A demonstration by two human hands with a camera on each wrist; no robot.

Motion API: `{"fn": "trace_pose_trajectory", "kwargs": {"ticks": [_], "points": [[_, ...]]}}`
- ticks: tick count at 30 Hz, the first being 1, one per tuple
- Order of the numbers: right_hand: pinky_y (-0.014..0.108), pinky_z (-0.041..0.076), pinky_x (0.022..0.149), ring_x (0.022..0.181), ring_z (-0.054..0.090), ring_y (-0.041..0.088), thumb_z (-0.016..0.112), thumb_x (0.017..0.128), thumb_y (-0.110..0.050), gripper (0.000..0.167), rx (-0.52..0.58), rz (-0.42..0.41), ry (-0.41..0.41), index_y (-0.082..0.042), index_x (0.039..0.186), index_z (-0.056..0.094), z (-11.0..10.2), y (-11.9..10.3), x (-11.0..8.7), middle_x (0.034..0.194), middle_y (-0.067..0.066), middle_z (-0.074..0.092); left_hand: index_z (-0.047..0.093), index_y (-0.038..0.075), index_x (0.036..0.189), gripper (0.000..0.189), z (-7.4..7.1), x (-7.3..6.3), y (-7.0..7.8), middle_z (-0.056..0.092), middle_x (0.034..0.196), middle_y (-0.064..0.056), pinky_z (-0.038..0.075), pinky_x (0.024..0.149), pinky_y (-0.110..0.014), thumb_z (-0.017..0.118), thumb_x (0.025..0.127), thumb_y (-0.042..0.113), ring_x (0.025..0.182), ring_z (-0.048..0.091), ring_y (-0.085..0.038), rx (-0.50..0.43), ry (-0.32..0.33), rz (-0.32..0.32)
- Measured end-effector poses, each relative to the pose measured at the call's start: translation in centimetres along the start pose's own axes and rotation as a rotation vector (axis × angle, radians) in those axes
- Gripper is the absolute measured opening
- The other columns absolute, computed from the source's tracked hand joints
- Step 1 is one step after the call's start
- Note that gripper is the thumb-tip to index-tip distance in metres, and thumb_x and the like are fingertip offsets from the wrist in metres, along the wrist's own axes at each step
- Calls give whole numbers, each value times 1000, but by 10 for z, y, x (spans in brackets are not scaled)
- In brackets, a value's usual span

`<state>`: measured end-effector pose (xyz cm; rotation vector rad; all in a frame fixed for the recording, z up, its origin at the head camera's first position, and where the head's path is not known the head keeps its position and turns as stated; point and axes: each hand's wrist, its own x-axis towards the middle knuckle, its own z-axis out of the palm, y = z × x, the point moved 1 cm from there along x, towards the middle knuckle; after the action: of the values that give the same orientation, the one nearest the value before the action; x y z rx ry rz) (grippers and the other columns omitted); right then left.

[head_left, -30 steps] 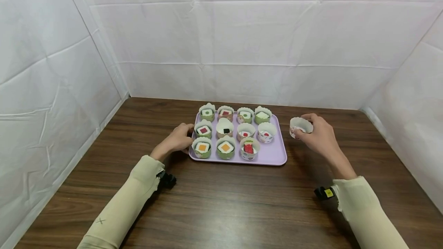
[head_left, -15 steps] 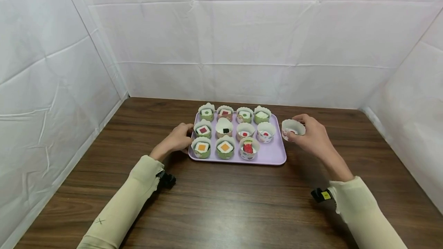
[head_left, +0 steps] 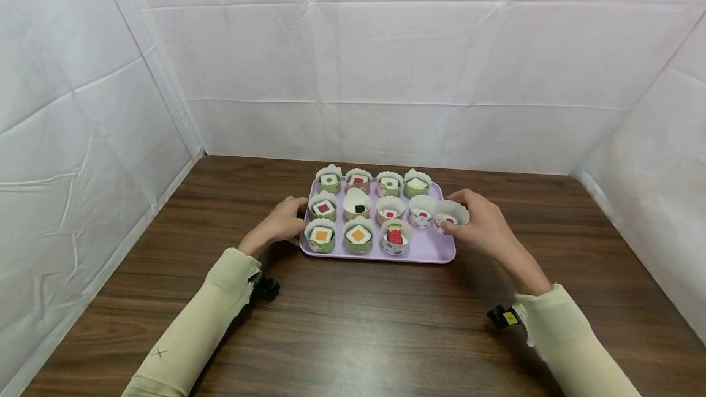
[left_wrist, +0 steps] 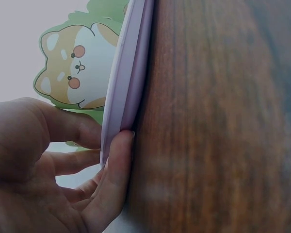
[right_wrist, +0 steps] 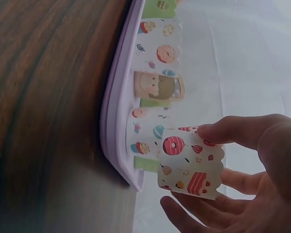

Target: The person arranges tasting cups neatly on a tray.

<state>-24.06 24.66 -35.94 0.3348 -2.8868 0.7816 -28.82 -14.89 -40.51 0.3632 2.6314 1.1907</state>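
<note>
My right hand (head_left: 480, 219) grips a paper baking cup (head_left: 453, 210) by its side, above the right edge of a lilac tray (head_left: 430, 250). Something white and red lies inside that cup. In the right wrist view, the paper cup has printed donuts and cake slices and is tilted, with thumb and fingers on opposite sides. At the tray's left end, my left hand (head_left: 281, 220) holds the rim; the left wrist view shows its thumb and fingers about the tray edge (left_wrist: 126, 82). A cup with a printed dog (left_wrist: 82, 68) stands beside those fingers.
Several paper cups stand in rows on the tray, among them a green one with an orange-centred sushi piece (head_left: 360, 235) and one with a red piece (head_left: 396, 238). The wooden table (head_left: 353, 323) meets white cloth walls (head_left: 386, 78) at its back and sides.
My right hand has moved left with the paper cup, from the table right of the tray to above its right edge. My left hand stays at the tray's left rim.
</note>
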Motion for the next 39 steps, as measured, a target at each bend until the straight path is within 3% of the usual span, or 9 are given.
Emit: {"fn": "trace_pose_trajectory", "kwargs": {"ticks": [9, 17, 25, 39], "points": [[55, 52, 91, 111, 59, 38, 80, 87, -28, 56, -46, 3, -77, 2, 128, 56, 8, -6, 0, 126, 25, 63, 55, -6, 137, 51, -1, 2, -1, 49, 135, -30, 64, 57, -32, 51, 86, -4, 96, 65, -35, -3, -8, 19], [48, 52, 82, 101, 58, 32, 83, 85, -32, 57, -89, 6, -127, -2, 126, 58, 11, -14, -3, 117, 21, 66, 51, -6, 143, 56, -1, 1, 0, 44, 138, -30, 64, 58, -31, 51, 87, -3, 107, 58, -39, 10, -8, -5], [59, 53, 91, 115, 61, 42, 83, 85, -33, 58, -82, 9, -145, -5, 128, 56, 21, -16, -5, 124, 27, 65, 51, -5, 144, 57, 0, 0, 1, 42, 139, -30, 65, 60, -32, 51, 87, -3, 110, 58, -40, -7, -14, -15], [61, 54, 95, 120, 61, 44, 82, 86, -35, 78, -81, 46, -184, -2, 144, 43, 27, -14, -4, 132, 29, 62, 53, -5, 142, 56, 0, 1, 0, 44, 137, -29, 64, 58, -31, 51, 86, -3, 107, 58, -38, -1, -6, -7]]}}
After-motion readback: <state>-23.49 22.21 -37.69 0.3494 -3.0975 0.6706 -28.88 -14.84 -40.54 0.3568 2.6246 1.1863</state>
